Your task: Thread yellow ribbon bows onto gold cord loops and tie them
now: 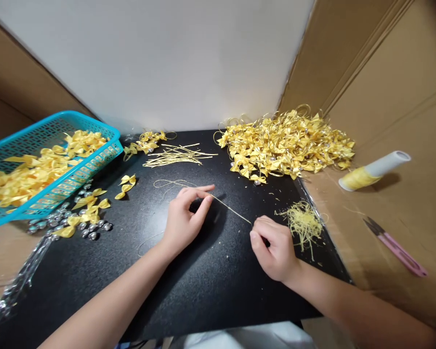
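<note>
A thin pale-yellow cord (pixel 232 211) is stretched between my two hands above the black board. My left hand (pixel 189 213) pinches it between thumb and fingers, and its loose length loops on the board behind and beside that hand. Closed in a fist, my right hand (pixel 274 247) grips the other end near the board's right side. Beyond my hands lies a bundle of cut yellow cords (pixel 178 156). A tangle of short yellow thread scraps (pixel 304 224) sits just right of my right hand.
A blue basket (pixel 67 190) of yellow ribbon bows stands at left, beside silver bells (pixel 93 236) and loose bows (pixel 125 186). A heap of bows with cords (pixel 287 143) fills the back right. Pink-handled snips (pixel 399 252) and a thread spool (pixel 376 170) rest on cardboard at right.
</note>
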Available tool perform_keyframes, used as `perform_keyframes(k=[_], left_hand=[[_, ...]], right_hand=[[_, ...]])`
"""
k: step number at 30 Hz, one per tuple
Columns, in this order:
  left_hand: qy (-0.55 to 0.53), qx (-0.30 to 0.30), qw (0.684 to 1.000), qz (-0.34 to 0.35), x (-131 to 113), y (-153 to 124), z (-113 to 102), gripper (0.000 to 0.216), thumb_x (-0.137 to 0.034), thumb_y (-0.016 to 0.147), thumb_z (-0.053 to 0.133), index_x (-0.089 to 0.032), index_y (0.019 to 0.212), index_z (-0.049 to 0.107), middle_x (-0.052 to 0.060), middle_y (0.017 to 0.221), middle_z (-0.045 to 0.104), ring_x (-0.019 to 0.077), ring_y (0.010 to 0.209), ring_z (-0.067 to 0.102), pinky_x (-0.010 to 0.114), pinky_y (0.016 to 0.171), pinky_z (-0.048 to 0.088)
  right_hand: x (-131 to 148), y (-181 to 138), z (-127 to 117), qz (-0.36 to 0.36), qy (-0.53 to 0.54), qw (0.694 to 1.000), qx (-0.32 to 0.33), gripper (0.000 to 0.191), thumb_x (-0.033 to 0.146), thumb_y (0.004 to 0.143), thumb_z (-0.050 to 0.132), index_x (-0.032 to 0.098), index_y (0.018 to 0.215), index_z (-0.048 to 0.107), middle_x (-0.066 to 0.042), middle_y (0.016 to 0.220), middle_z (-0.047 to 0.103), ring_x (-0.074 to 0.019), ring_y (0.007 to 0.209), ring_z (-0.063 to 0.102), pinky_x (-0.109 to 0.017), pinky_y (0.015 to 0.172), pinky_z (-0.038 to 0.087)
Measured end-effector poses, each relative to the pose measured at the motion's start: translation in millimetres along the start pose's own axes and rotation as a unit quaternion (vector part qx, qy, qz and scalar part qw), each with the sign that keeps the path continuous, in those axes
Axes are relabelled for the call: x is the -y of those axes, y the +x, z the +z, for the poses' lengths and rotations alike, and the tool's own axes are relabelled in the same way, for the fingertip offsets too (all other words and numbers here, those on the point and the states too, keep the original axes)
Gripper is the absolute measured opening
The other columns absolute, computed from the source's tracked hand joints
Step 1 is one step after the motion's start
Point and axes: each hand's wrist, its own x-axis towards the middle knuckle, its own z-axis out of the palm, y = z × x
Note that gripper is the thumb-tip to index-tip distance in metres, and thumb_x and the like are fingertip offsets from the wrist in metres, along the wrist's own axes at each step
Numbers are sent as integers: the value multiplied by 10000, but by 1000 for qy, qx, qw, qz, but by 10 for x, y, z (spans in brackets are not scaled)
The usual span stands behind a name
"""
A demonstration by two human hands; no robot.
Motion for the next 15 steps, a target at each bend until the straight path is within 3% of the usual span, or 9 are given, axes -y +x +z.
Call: perform_keyframes(k=[2,4,10,15], left_hand=[[-71,30,996,-37,9,11,5,180,-323,872,587,-190,805,689,59,918,761,193,850,687,342,807,516],[-111,24,992,-56,13,33,6,202,-342,861,598,-178,809,703,60,861,760,186,799,692,318,766,522],[-120,-125,982,-72,109,161,-95,214,-359,819,646,-161,812,726,63,840,754,172,774,680,284,737,503],[-115,-198,973,-40,235,276,-273,207,-358,821,638,-168,809,720,60,851,750,168,794,683,272,740,510]], right_hand=[[-4,6,-7,0,-4,1000,-2,300,120,853,417,213,580,337,34,525,371,-110,503,380,-263,541,334],[-16,8,-5,-1,-12,1000,-3,304,125,850,422,212,573,335,37,517,369,-108,498,378,-259,536,331],[-81,-13,59,-25,-44,998,45,314,125,814,444,206,545,303,53,490,353,-93,470,357,-255,561,323],[-56,-25,71,-59,-99,987,115,301,108,763,471,196,523,313,58,466,372,-86,461,343,-242,582,307]])
